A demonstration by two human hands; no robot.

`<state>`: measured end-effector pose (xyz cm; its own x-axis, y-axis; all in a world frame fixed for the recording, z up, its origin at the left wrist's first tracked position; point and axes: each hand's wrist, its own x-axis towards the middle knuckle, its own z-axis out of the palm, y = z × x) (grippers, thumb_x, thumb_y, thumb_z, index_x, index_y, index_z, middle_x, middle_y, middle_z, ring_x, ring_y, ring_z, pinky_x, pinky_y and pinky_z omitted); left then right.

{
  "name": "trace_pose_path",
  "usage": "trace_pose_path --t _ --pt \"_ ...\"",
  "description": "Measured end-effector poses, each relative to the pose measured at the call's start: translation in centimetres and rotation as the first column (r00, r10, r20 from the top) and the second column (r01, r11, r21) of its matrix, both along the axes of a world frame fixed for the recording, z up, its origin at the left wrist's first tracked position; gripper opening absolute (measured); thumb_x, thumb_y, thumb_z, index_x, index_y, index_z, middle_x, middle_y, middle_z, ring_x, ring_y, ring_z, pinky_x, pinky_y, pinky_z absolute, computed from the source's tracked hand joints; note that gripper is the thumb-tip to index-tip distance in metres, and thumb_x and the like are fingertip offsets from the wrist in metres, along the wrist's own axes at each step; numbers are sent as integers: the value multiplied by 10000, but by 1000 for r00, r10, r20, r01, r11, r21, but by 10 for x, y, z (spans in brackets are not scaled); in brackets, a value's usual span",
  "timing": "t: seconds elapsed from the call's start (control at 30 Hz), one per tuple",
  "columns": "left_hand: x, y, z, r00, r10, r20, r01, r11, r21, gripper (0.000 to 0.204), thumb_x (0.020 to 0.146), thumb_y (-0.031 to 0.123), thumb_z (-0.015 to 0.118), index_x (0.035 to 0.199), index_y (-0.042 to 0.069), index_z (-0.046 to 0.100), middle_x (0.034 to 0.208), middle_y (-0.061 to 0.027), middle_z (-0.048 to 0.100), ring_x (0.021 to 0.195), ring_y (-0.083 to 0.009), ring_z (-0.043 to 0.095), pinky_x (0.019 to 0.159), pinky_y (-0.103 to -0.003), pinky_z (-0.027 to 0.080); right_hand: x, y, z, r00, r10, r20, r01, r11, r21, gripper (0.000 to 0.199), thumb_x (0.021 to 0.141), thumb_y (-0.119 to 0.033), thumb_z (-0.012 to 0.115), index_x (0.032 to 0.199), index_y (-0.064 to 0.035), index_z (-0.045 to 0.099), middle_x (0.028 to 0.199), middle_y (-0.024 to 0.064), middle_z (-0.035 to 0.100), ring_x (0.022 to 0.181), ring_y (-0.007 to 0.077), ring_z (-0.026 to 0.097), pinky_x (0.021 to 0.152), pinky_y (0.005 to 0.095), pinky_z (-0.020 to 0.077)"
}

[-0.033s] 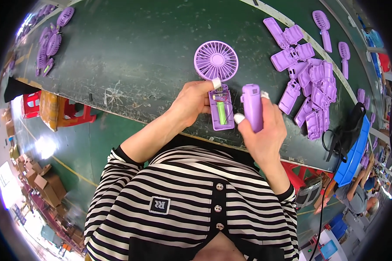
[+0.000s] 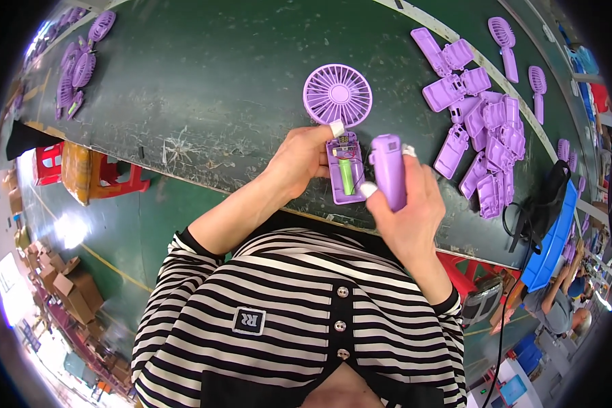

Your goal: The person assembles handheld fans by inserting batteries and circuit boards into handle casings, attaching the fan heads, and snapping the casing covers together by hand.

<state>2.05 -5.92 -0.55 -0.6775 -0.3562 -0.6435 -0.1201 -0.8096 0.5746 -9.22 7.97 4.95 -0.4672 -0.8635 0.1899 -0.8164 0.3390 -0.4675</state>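
A purple handheld fan (image 2: 338,95) lies on the green workbench, its round grille pointing away from me. Its handle is uncovered, showing a green battery cell (image 2: 347,177), thin wires and a small circuit board near the neck. My left hand (image 2: 299,158) grips the handle at its upper left side, the white-covered thumb at the neck. Just right of the open handle, my right hand (image 2: 416,207) holds a purple handle cover (image 2: 389,170) between thumb and fingers, also white at the tips. The cover is apart from the fan, its outer face toward me.
Several purple handle covers (image 2: 486,129) lie heaped on the workbench (image 2: 217,75) to the right. More purple fans (image 2: 503,41) lie beyond a pale strip, with others (image 2: 81,68) at the far left. A blue bin (image 2: 551,238) and a black strap hang at the right edge.
My right hand has shifted slightly left with the handle cover, which now tilts a little more. The left hand and the fan have stayed in place.
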Motion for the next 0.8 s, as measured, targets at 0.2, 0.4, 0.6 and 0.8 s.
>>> trace_pose_path --t 0.2,0.4,0.6,0.8 --pt "-4 2 5 996 58 -67 -54 996 66 435 850 393 508 1015 -9 536 957 -125 596 846 -223 590 738 -376 476 18 -13 -3 994 96 -44 -93 993 69 545 592 -180 675 1078 6 512 805 135 508 688 300 546 579 385 466" --pt "-3 3 5 995 71 -71 -66 995 78 431 859 419 485 1017 20 527 927 -100 588 818 -202 573 730 -341 440 21 -25 -11 987 130 -92 -117 983 139 615 619 -257 690 1114 50 491 861 125 489 720 274 546 469 360 470" --pt "-4 4 -1 991 82 -102 -77 996 52 432 867 427 472 1006 24 536 896 -79 581 752 -178 544 659 -316 399 23 -30 -15 993 102 -56 -93 986 141 559 645 -243 673 1105 20 495 843 133 496 690 292 560 520 393 470" --pt "-4 5 -1 992 73 -99 -68 996 55 378 859 356 538 1005 8 560 868 -58 582 727 -146 539 611 -291 407 24 -31 -16 993 104 -62 -93 983 160 555 652 -245 665 1099 35 492 834 131 490 687 287 559 502 386 471"
